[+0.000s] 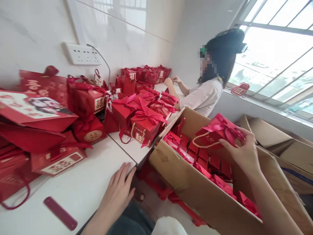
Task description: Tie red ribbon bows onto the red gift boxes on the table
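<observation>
My right hand (241, 150) grips a red gift box (211, 132) with a pink ribbon bow and a gold cord handle. It is held above an open cardboard carton (186, 176), tilted, with the fingers along its side and bow. Inside the carton stand several red gift boxes (202, 156) in rows, some with pink bows. My left hand (122, 181) rests on the edge of the white table (102, 166), fingers stretched out, holding nothing. Nearest ahead of it on the table is a ribboned red box (144, 127) with a gold cord.
Red gift boxes and bags (41, 120) crowd the table's left and back. A dark red strip (60, 213) lies near the front. A co-worker (210, 81) sits at the far end, hands at the table. More cardboard cartons (274, 137) stand right; a red stool (181, 205) is below.
</observation>
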`<state>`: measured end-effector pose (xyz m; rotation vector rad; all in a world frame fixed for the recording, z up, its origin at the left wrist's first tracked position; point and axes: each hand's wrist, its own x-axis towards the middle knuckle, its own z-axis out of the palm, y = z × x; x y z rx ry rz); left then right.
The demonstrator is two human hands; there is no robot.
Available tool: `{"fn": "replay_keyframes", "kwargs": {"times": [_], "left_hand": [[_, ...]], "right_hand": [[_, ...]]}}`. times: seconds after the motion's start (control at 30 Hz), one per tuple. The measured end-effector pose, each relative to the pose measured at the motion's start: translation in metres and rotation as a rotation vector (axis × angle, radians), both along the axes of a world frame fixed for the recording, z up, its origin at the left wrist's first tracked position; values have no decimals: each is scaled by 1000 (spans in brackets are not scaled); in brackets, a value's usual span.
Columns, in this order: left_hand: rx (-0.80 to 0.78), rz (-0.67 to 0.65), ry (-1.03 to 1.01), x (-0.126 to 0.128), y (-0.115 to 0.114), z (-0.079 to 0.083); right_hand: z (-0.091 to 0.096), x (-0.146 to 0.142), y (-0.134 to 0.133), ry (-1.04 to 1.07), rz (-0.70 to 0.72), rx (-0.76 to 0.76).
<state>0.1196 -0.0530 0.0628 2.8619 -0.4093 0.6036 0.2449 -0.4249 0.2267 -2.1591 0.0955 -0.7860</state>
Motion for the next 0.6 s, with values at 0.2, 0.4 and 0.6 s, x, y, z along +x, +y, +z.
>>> {"fn": "replay_keyframes", "kwargs": {"times": [0.2,0.4,0.6], "left_hand": [[185,62,-52,19,-4,-8],[187,80,-80,18,-9,-14],[130,76,-41,16,-9,-17]], "right_hand": [[-58,42,-59,182,-74,106],[-123,44,-33,461,105,351],[-160,44,-10,687,267,430]]}}
